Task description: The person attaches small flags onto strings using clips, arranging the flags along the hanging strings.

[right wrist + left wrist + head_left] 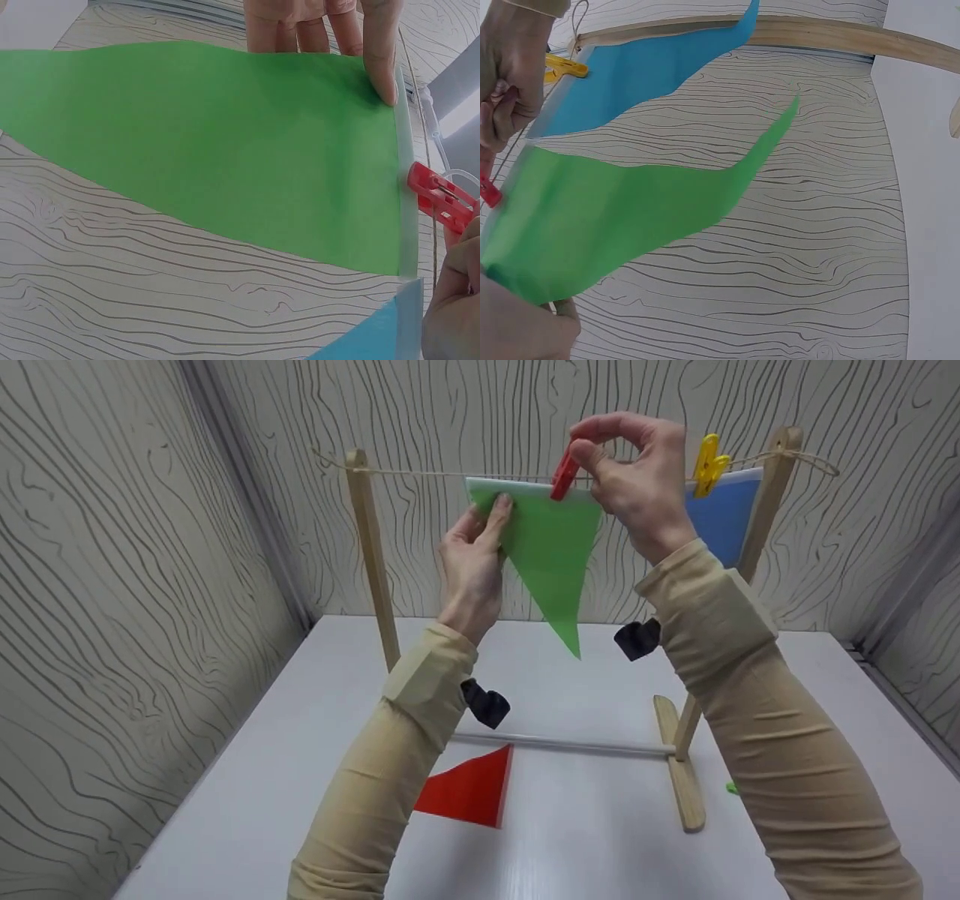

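A green triangular pennant [551, 547] hangs point down at the string [420, 473], its pale top edge along it. My left hand [476, 562] pinches the pennant near its upper left corner, thumb in front and fingers behind. My right hand [637, 480] pinches a red clothespin [564, 472] whose tip sits over the pennant's top edge; in the right wrist view the red clothespin [442, 196] also meets the string. To the right hangs a blue pennant [724, 517], partly hidden by my right hand, with yellow clothespins [707, 469] at its top.
The string runs between two wooden posts [371, 555] joined low down by a white rod [570, 744]. A red pennant [472, 791] lies on the white table [600, 840], partly behind my left sleeve. Something small and green [732, 788] shows beside my right sleeve.
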`<state>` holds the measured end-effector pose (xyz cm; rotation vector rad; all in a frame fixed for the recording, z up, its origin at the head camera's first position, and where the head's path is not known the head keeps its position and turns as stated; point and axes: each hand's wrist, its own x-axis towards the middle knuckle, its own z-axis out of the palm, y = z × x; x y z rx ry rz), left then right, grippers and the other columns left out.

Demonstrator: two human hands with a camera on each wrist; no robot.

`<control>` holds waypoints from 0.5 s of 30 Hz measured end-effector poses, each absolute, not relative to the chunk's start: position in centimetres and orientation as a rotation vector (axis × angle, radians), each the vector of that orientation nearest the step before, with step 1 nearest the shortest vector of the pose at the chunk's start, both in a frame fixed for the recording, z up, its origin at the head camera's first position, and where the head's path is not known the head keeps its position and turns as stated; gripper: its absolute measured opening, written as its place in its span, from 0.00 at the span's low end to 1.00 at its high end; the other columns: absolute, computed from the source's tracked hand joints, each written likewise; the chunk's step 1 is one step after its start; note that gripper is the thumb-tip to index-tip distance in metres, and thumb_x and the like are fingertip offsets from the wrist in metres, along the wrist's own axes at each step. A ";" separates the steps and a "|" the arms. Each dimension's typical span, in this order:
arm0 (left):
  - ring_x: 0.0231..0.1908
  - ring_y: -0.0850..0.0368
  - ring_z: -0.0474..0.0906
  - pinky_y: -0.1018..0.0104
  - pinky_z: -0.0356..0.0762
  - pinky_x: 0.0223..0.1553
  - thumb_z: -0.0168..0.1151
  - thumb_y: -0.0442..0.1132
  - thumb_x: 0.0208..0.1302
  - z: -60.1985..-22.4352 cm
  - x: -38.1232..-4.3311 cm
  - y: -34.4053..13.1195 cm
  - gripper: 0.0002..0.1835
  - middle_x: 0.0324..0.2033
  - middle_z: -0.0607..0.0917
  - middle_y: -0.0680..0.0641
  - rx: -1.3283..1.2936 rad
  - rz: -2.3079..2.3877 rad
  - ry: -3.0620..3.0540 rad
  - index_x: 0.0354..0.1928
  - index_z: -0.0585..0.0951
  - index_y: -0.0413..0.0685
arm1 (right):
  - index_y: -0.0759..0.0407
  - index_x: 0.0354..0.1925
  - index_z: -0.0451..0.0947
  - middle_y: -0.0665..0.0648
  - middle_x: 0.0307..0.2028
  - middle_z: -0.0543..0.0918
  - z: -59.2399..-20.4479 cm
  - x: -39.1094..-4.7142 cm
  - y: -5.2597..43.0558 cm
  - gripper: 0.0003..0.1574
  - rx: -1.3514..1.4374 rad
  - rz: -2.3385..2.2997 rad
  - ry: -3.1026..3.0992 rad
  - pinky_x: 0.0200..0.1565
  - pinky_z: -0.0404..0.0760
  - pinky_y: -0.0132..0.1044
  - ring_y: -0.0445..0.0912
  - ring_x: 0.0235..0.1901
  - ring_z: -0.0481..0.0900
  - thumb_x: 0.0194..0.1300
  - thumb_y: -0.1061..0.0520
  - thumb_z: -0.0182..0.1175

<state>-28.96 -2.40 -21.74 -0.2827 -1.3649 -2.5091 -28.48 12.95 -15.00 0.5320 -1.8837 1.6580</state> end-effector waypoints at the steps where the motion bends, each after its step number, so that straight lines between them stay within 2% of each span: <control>1: 0.61 0.49 0.79 0.64 0.76 0.65 0.60 0.36 0.72 -21.7 -29.0 -2.4 0.20 0.50 0.81 0.46 -0.281 -2.517 -1.355 0.63 0.77 0.36 | 0.61 0.40 0.87 0.49 0.35 0.79 -15.0 -28.5 12.9 0.07 0.531 1.645 -1.890 0.21 0.73 0.24 0.38 0.23 0.74 0.62 0.60 0.69; 5: 0.63 0.47 0.78 0.61 0.75 0.68 0.59 0.34 0.72 -21.7 -29.0 -2.3 0.20 0.51 0.81 0.45 -0.265 -2.547 -1.318 0.63 0.77 0.36 | 0.61 0.40 0.87 0.47 0.35 0.80 -15.1 -28.3 12.4 0.07 0.528 1.594 -1.911 0.22 0.73 0.24 0.40 0.28 0.77 0.63 0.60 0.69; 9: 0.65 0.47 0.76 0.56 0.71 0.71 0.59 0.34 0.72 -21.7 -29.0 -2.1 0.20 0.54 0.80 0.44 -0.262 -2.581 -1.282 0.63 0.77 0.36 | 0.65 0.43 0.86 0.44 0.35 0.80 -15.2 -28.1 12.1 0.11 0.546 1.505 -1.941 0.25 0.74 0.24 0.40 0.37 0.78 0.64 0.60 0.68; 11: 0.66 0.47 0.76 0.53 0.69 0.72 0.58 0.34 0.72 -21.7 -28.9 -2.1 0.20 0.54 0.80 0.44 -0.269 -2.599 -1.265 0.64 0.76 0.36 | 0.67 0.45 0.85 0.43 0.35 0.79 -15.3 -28.0 12.1 0.13 0.563 1.459 -1.943 0.30 0.75 0.25 0.40 0.40 0.77 0.65 0.60 0.68; 15: 0.68 0.48 0.73 0.50 0.65 0.75 0.57 0.35 0.74 -21.8 -28.8 -1.9 0.20 0.54 0.79 0.46 -0.307 -2.639 -1.230 0.64 0.75 0.36 | 0.68 0.44 0.85 0.42 0.34 0.79 -15.4 -28.0 12.0 0.12 0.596 1.426 -1.918 0.52 0.75 0.30 0.39 0.44 0.75 0.65 0.61 0.67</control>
